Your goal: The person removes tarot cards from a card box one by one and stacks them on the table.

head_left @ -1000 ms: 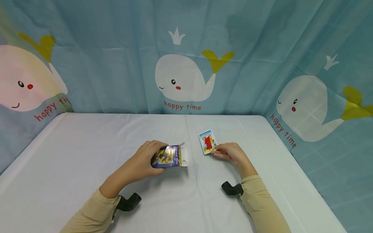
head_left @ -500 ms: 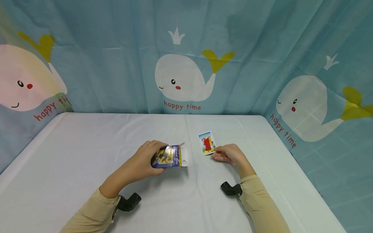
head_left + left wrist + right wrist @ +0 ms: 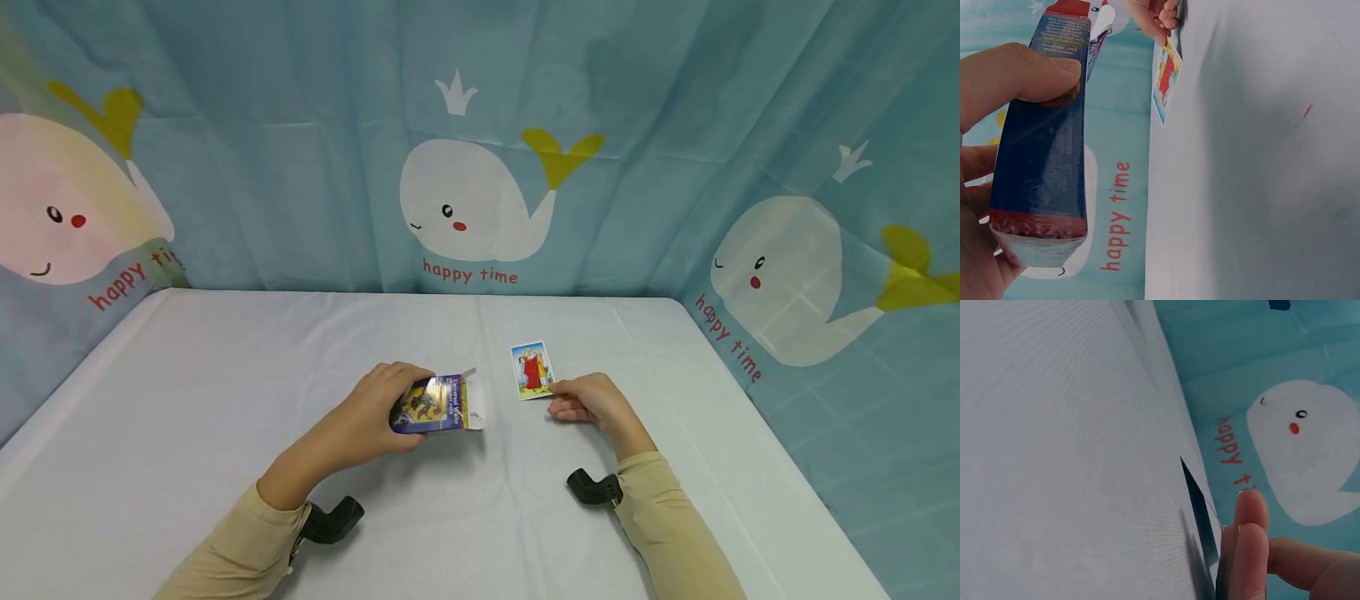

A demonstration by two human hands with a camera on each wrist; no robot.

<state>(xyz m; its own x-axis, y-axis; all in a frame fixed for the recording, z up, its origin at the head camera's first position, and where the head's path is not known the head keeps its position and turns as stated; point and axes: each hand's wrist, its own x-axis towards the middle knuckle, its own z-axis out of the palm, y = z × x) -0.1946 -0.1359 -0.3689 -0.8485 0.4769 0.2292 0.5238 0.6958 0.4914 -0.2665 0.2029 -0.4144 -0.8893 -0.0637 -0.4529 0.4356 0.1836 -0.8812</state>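
My left hand (image 3: 381,410) grips a purple-blue card box (image 3: 431,404) marked "Universal Waite", its white end flaps open toward the right. In the left wrist view the thumb lies across the narrow dark-blue side of the box (image 3: 1041,150). Right of the box, a tarot card (image 3: 532,369) shows a red-robed figure on its upward face. My right hand (image 3: 592,400) pinches the card's near right corner. The right wrist view shows the card (image 3: 1200,506) almost edge-on, tilted off the cloth beside the fingers. Whether more cards are inside the box cannot be seen.
A white cloth (image 3: 225,400) covers the table. Behind it and along the sides hangs a blue curtain (image 3: 315,167) with printed whales. A black curved piece (image 3: 330,521) sits at the left cuff, another black piece (image 3: 594,486) at the right cuff.
The right hand and the card have come slightly nearer to the body, and the card has turned a little more upright in view. The left hand and box have stayed in place.
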